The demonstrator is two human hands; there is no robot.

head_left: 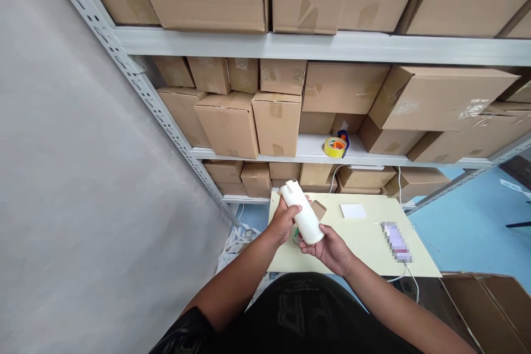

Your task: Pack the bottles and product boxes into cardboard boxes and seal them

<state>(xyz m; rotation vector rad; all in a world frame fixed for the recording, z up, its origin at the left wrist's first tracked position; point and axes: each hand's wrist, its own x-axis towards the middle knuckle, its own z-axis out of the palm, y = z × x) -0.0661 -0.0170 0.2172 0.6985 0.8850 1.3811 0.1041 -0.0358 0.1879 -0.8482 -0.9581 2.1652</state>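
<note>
A white plastic bottle (pixel 302 212) with a flip cap is held tilted above a small pale yellow table (pixel 365 243). My left hand (pixel 283 222) wraps round the bottle's upper part near the cap. My right hand (pixel 329 249) cups the bottle's base from below. Under the bottle a bit of something green shows, mostly hidden by the hands. A small brown cardboard piece (pixel 319 209) lies on the table just behind the bottle.
On the table lie a white pad (pixel 353 211) and a blurred-out device (pixel 397 241) with a white cable. Metal shelving (pixel 315 46) full of cardboard boxes stands behind; a yellow tape roll (pixel 335 147) sits on one shelf. An open carton (pixel 489 301) is at lower right.
</note>
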